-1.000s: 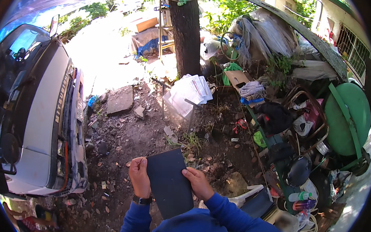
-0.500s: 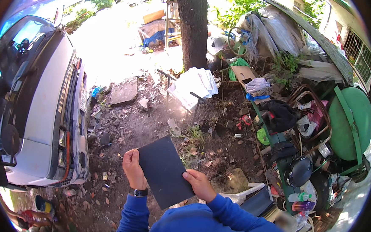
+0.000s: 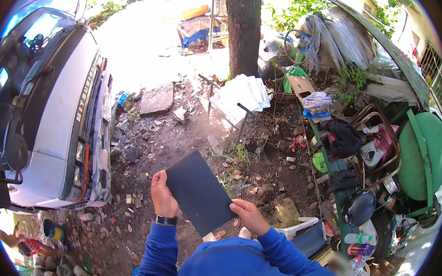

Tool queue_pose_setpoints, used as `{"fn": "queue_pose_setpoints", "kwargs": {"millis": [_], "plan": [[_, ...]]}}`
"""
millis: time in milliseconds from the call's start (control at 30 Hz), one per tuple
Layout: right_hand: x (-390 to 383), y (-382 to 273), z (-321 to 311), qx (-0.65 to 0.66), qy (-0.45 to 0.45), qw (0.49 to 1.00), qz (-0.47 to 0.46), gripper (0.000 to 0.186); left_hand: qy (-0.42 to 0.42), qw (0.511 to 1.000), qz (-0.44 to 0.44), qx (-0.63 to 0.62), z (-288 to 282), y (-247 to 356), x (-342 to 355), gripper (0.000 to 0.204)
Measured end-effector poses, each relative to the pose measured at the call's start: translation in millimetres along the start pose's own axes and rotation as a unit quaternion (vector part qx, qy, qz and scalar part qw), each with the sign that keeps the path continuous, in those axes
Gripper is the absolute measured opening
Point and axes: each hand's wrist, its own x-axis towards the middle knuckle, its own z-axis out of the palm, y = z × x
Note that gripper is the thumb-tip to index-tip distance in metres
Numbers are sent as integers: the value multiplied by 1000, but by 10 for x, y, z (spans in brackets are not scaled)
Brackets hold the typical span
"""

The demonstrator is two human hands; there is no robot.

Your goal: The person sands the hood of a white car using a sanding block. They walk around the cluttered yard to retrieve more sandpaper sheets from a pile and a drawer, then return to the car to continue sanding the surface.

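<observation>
A flat black rectangular sheet (image 3: 200,192) is held in front of me, turned at an angle, with its plain face up. My left hand (image 3: 164,195) grips its left edge, thumb on top and fingers underneath. On the opposite edge, near the right corner, my right hand (image 3: 250,216) pinches it the same way. Fingers below the sheet are hidden. A watch (image 3: 166,220) with a dark strap sits on my left wrist. Ahead, fanned white sheets (image 3: 241,96) lie on a dark metal frame (image 3: 243,120) near the tree.
A white truck (image 3: 59,128) stands at the left. The tree trunk (image 3: 243,33) rises ahead. To the right are a green round tabletop (image 3: 421,153), a dark helmet (image 3: 361,206), bottles and piled clutter. A stone slab (image 3: 157,101) and leaves lie on the dirt. A person (image 3: 34,248) shows at lower left.
The black sheet has turned a little, its right corner now higher. Both hands keep their hold on it. The surroundings have shifted rightward in the view.
</observation>
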Motion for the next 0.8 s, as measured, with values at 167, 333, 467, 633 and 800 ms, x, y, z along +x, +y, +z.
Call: {"fn": "queue_pose_setpoints", "kwargs": {"millis": [167, 333, 467, 633, 800], "plan": [[0, -37, 4, 96, 11, 995, 39, 33, 4, 1000, 30, 8, -91, -118, 81, 13], [-30, 103, -68, 84, 5, 996, 33, 31, 3, 1000, 3, -21, -124, -16, 58, 15], [-15, 139, -48, 190, -12, 981, 43, 25, -2, 999, -12, -36, -54, 110, -13, 18], [-26, 168, 30, 259, 17, 965, 45, 24, -72, 974, -113, -184, 226, 256, -339, 28], [44, -33, -128, 27, 84, 996, 14, 32, -151, 983, -15, 99, -67, 105, -279, 23]]}}
